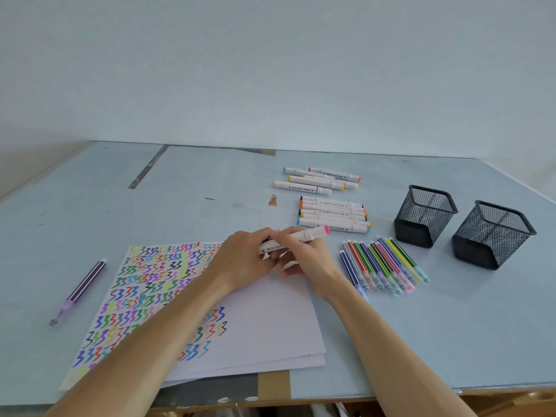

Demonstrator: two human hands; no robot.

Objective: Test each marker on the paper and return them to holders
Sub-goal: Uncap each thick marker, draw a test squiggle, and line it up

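Both hands meet on one white, thick-barrelled marker with a pink end cap, held just above the far edge of the paper. The left hand has its grip clenched round the marker's near end; the right hand grasps the barrel with fingers curled over it. The pink cap points right, toward the holders.

Beneath the hands lies a stack of white paper sheets on the pale blue tabletop; the top sheet is largely covered with multicoloured zigzag test strokes.

Just right of the right wrist lies a row of slim striped felt pens in assorted colours, side by side. Beyond the hands rest two groups of white double-ended markers, the nearer and the farther.

Two black square wire-mesh holders stand at the right, one nearer the markers, the other beside it.

A lone purple striped pen lies left of the paper.
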